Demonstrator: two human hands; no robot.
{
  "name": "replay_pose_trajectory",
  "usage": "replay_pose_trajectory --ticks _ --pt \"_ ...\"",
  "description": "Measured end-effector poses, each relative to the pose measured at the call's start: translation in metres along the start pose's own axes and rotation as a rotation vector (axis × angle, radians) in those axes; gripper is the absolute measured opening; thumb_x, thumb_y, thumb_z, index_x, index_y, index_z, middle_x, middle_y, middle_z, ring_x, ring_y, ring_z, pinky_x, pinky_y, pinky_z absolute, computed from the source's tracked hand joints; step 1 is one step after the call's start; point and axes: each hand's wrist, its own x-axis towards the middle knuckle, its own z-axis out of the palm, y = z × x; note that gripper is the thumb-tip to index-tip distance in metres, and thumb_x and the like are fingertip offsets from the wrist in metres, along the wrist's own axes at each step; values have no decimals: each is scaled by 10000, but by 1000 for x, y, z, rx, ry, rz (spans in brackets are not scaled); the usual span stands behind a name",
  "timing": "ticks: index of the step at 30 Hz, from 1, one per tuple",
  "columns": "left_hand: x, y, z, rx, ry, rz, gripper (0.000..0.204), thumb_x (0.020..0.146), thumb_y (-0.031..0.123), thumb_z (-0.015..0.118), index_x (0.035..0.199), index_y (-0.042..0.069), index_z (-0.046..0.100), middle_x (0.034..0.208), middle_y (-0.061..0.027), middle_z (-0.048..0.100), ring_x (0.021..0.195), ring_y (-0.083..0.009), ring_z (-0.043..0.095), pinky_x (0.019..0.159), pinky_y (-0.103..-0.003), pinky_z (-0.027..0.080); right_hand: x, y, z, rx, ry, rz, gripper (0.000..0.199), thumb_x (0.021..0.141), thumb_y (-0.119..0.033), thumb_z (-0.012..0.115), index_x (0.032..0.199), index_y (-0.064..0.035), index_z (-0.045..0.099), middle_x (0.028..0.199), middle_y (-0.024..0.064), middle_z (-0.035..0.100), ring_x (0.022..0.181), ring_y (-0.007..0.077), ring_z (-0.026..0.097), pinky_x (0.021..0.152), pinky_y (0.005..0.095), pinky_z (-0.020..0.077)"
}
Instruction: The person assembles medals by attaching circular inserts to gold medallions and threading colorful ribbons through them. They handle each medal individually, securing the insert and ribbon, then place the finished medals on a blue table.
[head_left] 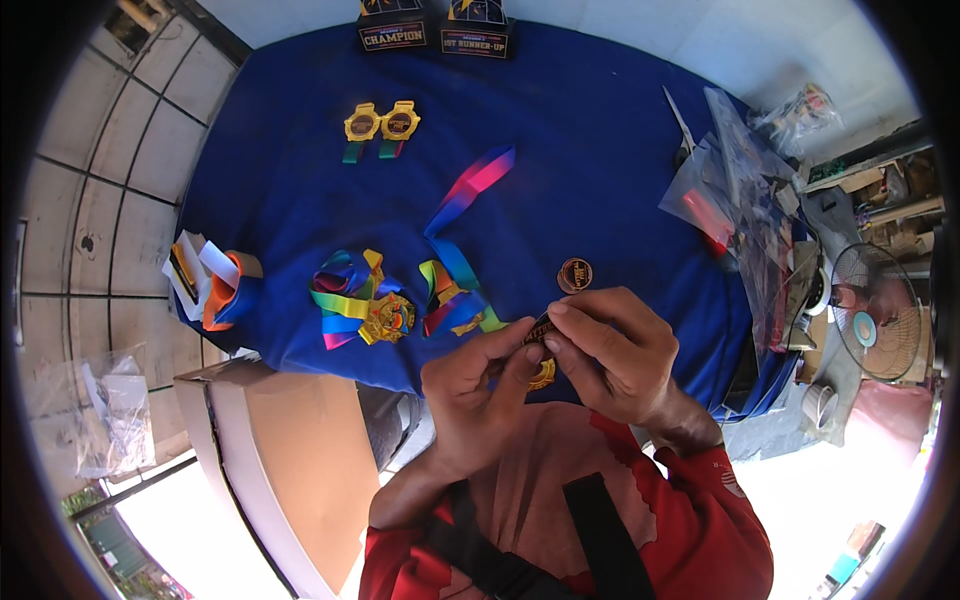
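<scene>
Seen from above: left hand [478, 385] and right hand [610, 350] met over the near edge of the blue worktop [590, 170], fingers [520, 345] pinching a gold medal [541, 372] and a dark round sticker [538, 328] against it. Probably mid-sticking; pressing flat likely needed next. Loose brown disc [575, 274] just beyond; ribboned medals [385, 315] leftward.

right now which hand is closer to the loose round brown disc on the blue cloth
Right. The right hand sits just below the round brown disc, its fingers almost under it. The left hand is lower and further to the left, gripping the gold medal.
</scene>
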Motion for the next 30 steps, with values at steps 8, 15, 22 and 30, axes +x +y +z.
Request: replay_pose_trajectory --ticks 8,15,22,30 --pt "-2 0 -1 26 -5 21 266 962 -120 622 1227 -105 650 1089 -193 745 976 -191 735 875 -312 624 -3 0 2 -23 13 -16 490 687 25 823 1165 -46 738 1015 107 684 784 232 688 623 314 563" --pt "-4 0 -2 90 -11 35 263 963 -117 622 1225 -107 649 1098 -191 745 975 -193 736 882 -313 624 -3 -2 -1 -26 -36 -14 466 688 2 839 1142 -44 744 1019 107 685 801 236 695 633 311 573" --pt "-7 2 -2 80 0 24 278 958 -117 632 1234 -97 655 1086 -180 749 962 -179 735 857 -292 618 -3 -4 -1 -8 -43 -10 405 688 -3 843 1081 -36 751 1038 107 686 811 245 700 637 318 576" --pt "-5 8 0 173 10 56 261 946 -105 658 1207 -93 673 1056 -169 757 920 -163 737 832 -270 604 6 -2 0 -162 23 -153 314 621 19 803 921 -53 742 1029 58 683 880 250 631 645 316 543"
